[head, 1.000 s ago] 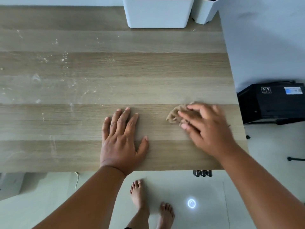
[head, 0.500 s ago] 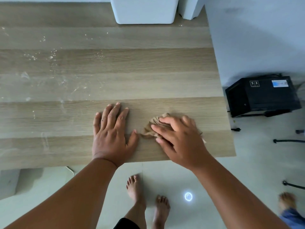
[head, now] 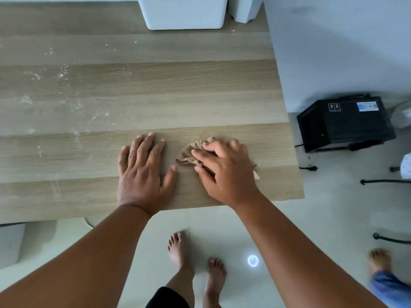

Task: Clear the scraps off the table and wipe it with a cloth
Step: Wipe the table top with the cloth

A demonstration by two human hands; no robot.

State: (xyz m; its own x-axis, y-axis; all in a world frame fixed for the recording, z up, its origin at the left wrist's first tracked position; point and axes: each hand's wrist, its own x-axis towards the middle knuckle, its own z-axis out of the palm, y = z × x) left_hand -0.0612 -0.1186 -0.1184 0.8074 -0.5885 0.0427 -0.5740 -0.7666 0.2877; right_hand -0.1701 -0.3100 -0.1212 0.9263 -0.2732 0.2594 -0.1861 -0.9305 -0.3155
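Head view: the left hand (head: 144, 172) lies flat and spread on the table (head: 155, 96) near its front edge, grasping nothing. Just right of it, the right hand (head: 224, 172) presses down on a crumpled tan cloth (head: 191, 152), fingers curled over it; the cloth rests on the tabletop near the front right corner. White crumbs (head: 62, 74) and smears speckle the left part of the table. Two white bins (head: 182, 12) stand at the far edge. A black box (head: 344, 123) sits on the floor to the right.
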